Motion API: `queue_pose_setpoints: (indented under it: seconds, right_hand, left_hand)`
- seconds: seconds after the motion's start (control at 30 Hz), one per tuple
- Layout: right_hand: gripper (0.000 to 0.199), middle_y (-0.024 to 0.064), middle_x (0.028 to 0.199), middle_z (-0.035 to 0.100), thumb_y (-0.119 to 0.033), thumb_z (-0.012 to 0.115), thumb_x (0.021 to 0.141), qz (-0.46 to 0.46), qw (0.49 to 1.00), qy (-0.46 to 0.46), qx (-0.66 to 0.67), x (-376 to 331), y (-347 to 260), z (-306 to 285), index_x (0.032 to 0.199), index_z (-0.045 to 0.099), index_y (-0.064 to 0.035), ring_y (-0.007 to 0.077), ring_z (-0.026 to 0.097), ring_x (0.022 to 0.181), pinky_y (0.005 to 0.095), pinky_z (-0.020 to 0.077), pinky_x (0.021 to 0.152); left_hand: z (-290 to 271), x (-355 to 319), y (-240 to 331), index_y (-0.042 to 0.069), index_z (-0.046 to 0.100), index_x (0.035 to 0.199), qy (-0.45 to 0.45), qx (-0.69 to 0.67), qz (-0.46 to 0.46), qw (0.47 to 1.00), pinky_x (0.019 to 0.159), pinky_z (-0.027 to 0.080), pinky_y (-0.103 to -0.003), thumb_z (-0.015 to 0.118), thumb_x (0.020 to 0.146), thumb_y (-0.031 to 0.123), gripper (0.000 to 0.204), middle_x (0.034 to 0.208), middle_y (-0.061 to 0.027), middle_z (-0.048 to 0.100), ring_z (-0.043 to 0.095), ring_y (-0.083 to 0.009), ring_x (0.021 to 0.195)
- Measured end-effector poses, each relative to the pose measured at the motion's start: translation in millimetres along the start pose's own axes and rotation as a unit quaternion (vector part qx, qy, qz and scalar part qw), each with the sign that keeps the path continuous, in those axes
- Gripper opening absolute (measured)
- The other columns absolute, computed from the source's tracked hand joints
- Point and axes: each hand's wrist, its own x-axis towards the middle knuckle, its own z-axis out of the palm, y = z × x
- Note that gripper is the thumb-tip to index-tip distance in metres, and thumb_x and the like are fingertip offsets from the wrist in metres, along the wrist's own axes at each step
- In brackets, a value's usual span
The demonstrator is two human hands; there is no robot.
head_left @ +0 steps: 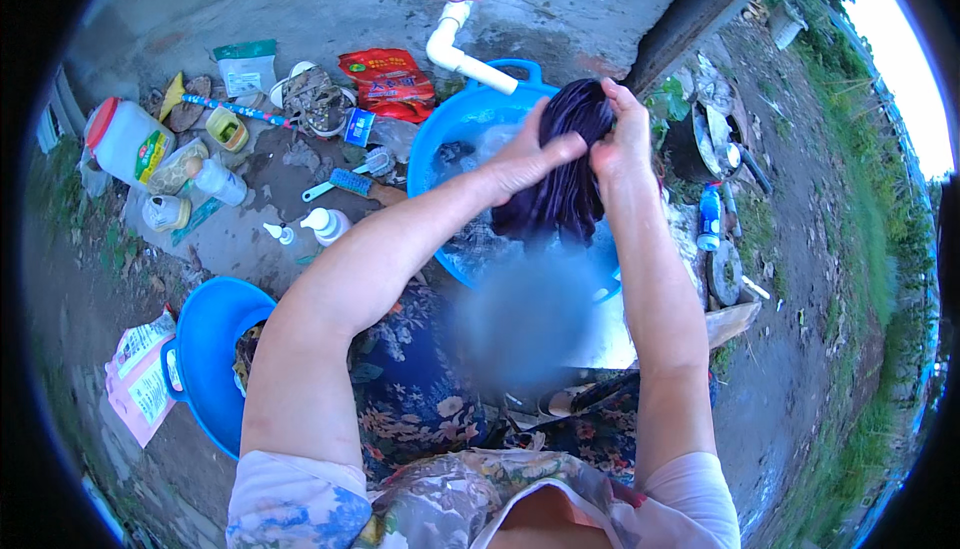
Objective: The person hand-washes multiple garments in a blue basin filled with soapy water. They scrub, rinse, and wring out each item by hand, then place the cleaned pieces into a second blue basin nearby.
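Over the blue basin (pixel 432 137), right of the white tap (pixel 446 47), the bunched dark purple cloth (pixel 560 189) hangs gripped between the partly curled left hand (pixel 530 157), thumb across it, and the right hand (pixel 627 141), closed around its upper edge.

Dark purple cloth (pixel 562 181) over the blue basin (pixel 424 154)! Red packet (pixel 387 85) to its left, navy floral fabric (pixel 420 397) on its near side.

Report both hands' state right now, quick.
Left hand: closed, holding the dark purple cloth, thumb across its front.
Right hand: closed, holding the same cloth near its top.
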Motion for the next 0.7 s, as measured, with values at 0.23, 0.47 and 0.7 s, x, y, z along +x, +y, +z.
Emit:
queue_pose_setpoints:
  seconds: [0.23, 0.47, 0.7]
  right_hand:
    - [0.071, 0.0141, 0.111, 0.058, -0.039, 0.064, 0.082, -0.006, 0.866, -0.371, -0.335, 6.0, -3.8, -25.1, 0.135, 0.036, -0.0017, 0.0186, 0.058, 0.096, 0.0356, 0.0458, 0.085]
    - [0.078, 0.0129, 0.114, 0.056, -0.039, 0.068, 0.076, -0.142, 0.906, -0.346, -0.196, 67.0, 7.1, -75.3, 0.138, 0.033, -0.0082, 0.0200, 0.054, 0.104, 0.0335, 0.0456, 0.086]
    - [0.022, 0.0035, 0.089, 0.059, -0.020, 0.067, 0.079, -0.047, 0.917, -0.375, -0.130, 70.3, 23.6, -52.7, 0.093, 0.058, -0.0056, 0.0122, 0.056, 0.081, 0.0260, 0.0459, 0.070]
  left_hand:
    - [-18.6, -7.6, -16.1, 0.004, 0.048, 0.120, -0.014, -0.189, -0.157, 0.969, 0.085, 0.049, -0.036, 0.071, 0.075, 0.023, 0.054, 0.107, -0.0111, 0.060, 0.061, -0.0208, 0.095]
    - [-10.8, -0.2, -9.8, 0.001, 0.059, 0.105, -0.065, -0.244, -0.205, 0.946, 0.081, 0.049, -0.032, 0.062, 0.075, 0.022, 0.036, 0.095, -0.0106, 0.065, 0.062, -0.0180, 0.085]
    - [4.0, 2.6, 0.4, 0.001, 0.044, 0.124, -0.127, -0.141, -0.151, 0.970, 0.092, 0.042, -0.032, 0.064, 0.078, 0.021, 0.054, 0.115, -0.0106, 0.056, 0.054, -0.0181, 0.105]
